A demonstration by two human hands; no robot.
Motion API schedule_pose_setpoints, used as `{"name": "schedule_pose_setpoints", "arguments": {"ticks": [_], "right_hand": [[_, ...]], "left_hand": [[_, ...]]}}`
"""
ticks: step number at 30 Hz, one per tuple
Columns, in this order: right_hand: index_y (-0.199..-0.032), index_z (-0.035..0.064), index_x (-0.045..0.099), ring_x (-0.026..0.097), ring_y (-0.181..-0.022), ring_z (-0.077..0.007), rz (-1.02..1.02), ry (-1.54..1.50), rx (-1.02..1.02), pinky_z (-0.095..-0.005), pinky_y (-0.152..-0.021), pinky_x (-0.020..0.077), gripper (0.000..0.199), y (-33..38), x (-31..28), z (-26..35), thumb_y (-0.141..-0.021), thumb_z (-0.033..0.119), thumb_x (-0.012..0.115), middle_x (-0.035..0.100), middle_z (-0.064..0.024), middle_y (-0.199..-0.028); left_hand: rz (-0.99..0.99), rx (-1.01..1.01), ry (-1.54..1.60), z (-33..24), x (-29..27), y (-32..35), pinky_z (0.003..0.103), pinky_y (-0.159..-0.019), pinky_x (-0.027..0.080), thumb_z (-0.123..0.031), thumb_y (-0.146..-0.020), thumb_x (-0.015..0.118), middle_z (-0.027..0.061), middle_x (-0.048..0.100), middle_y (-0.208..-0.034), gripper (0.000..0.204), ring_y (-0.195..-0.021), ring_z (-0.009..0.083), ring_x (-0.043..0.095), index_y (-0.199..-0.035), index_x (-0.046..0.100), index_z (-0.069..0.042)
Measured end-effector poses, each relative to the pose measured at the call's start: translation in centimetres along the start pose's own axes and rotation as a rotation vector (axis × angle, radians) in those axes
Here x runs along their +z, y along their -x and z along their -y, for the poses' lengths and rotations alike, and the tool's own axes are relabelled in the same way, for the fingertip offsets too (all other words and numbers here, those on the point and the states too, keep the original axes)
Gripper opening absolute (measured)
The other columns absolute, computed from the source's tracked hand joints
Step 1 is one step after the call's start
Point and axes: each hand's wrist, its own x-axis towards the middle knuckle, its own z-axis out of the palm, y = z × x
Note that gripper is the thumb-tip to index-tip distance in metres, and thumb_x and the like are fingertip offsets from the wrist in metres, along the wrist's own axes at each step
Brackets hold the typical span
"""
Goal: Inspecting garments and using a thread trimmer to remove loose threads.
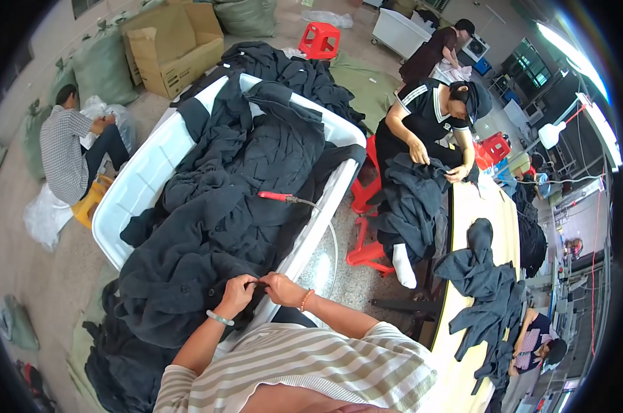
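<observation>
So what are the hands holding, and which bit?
Both hands, left hand and right hand, pinch a small fold of the dark garment at its near edge, over the white bin.

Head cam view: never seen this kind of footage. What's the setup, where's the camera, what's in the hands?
There is no machine here: a person works with bare hands. The one picture comes from a wide fisheye camera worn on that person's head, looking down, so straight edges bend near the rim. The forearms enter from below. The left hand and right hand meet and pinch a fold of a dark garment, one of a pile filling a white tub. A red-handled tool lies on the pile. To the right, more dark garments lie on a long pale table, where a seated co-worker handles another.
</observation>
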Motion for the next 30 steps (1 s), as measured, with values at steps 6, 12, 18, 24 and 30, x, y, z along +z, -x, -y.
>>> {"name": "schedule_pose_setpoints", "arguments": {"ticks": [6,12,18,24,30], "right_hand": [[-0.083,-0.0027,0.066,0.060,-0.080,-0.0392,-0.089,0.035,-0.032,-0.0446,-0.073,0.0496,0.018,0.1,0.9,-0.2,-0.072,-0.002,0.052,0.062,-0.0228,-0.080],[-0.081,-0.0021,0.063,0.058,-0.060,-0.0185,0.158,-0.338,0.298,-0.0354,-0.053,0.0449,0.022,-0.4,-3.2,1.5,-0.087,0.019,0.064,0.059,-0.0112,-0.065],[-0.096,-0.0087,0.060,0.062,-0.080,-0.0295,-0.404,-0.910,0.243,-0.0352,-0.073,0.0504,0.025,1.8,-8.9,8.1,-0.076,0.007,0.065,0.064,-0.0178,-0.089],[-0.086,-0.0014,0.055,0.058,-0.078,-0.0152,0.252,-0.976,-0.064,-0.0276,-0.072,0.0459,0.040,-2.9,-10.8,11.4,-0.086,0.036,0.069,0.063,-0.0097,-0.087],[-0.099,0.0009,0.057,0.042,-0.056,-0.0098,0.363,-1.033,0.083,-0.0234,-0.048,0.0361,0.017,-6.7,-8.1,12.5,-0.097,0.017,0.054,0.046,-0.0007,-0.070]], "left_hand": [[-0.027,0.004,0.052,0.7,0.3,0.9,0.035,-0.068,0.051,-0.006,-0.084,0.060,0.0186,0.067,-0.085,0.012,-0.078,0.0318,0.066,-0.091,0.066,0.001],[0.019,0.053,-0.187,-2.2,-2.4,2.0,0.044,-0.094,0.041,-0.017,-0.083,0.065,0.0107,0.062,-0.107,0.025,-0.109,0.0256,0.056,-0.104,0.062,-0.005],[-0.012,-0.159,-0.889,-2.4,-10.0,9.8,0.066,-0.107,0.010,-0.042,-0.053,0.083,0.0208,0.045,-0.130,0.111,-0.135,0.0413,0.025,-0.146,0.030,-0.012],[-0.328,-0.195,-0.626,2.6,-10.3,11.5,0.043,-0.071,0.046,-0.013,-0.079,0.056,0.0129,0.053,-0.096,0.034,-0.086,0.0317,0.060,-0.113,0.050,-0.009],[-0.671,-0.224,-1.123,-4.1,-23.4,20.4,0.038,-0.067,0.054,-0.015,-0.079,0.053,0.0101,0.055,-0.095,0.026,-0.083,0.0284,0.063,-0.106,0.055,-0.013]]}}
